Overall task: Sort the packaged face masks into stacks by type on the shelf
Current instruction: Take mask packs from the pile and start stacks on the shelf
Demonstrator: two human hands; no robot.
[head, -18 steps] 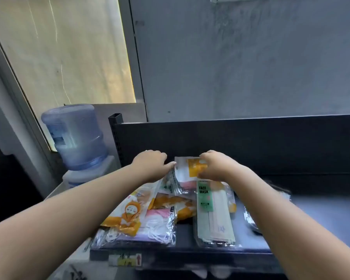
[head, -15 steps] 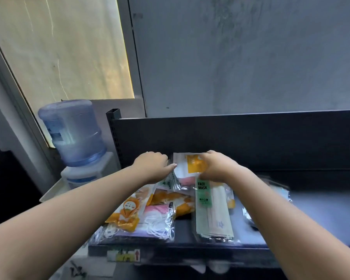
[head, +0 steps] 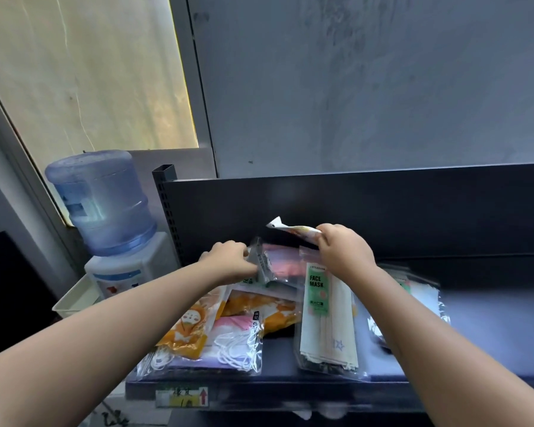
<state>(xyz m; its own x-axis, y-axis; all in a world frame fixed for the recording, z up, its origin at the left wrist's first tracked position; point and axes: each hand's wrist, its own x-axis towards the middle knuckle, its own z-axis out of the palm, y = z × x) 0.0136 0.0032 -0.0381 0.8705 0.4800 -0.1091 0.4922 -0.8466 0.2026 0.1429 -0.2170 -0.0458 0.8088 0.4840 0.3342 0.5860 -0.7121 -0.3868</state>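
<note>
The right hand (head: pixel 346 252) is pinching an orange and white pack (head: pixel 293 231) by 1 end. Its fingers are squeezing tight on the pack and holding it in the air over the back of the shelf (head: pixel 490 318). The left hand (head: pixel 228 261) is gripping a clear pack (head: pixel 261 265) that is standing on its edge, with the fingers curling round its side.

More packs are lying mixed up in front. A green pack (head: pixel 324 318) saying "FACE MASK" is lying just under the right wrist. A cartoon pack (head: pixel 187 329) and a pink pack (head: pixel 238 343) are sitting right at the front edge. Other packs are lying behind the right arm, too blurry to tell apart.

Here is what I think could go wrong. The packs are shiny and slippery, so the pinched one could slip out and drop back into the pile. The arms are reaching over the front packs, so a bump could push the cartoon pack off the edge, near the water bottle (head: pixel 101 200). The orange packs look alike, so 1 could end up in the wrong stack.
</note>
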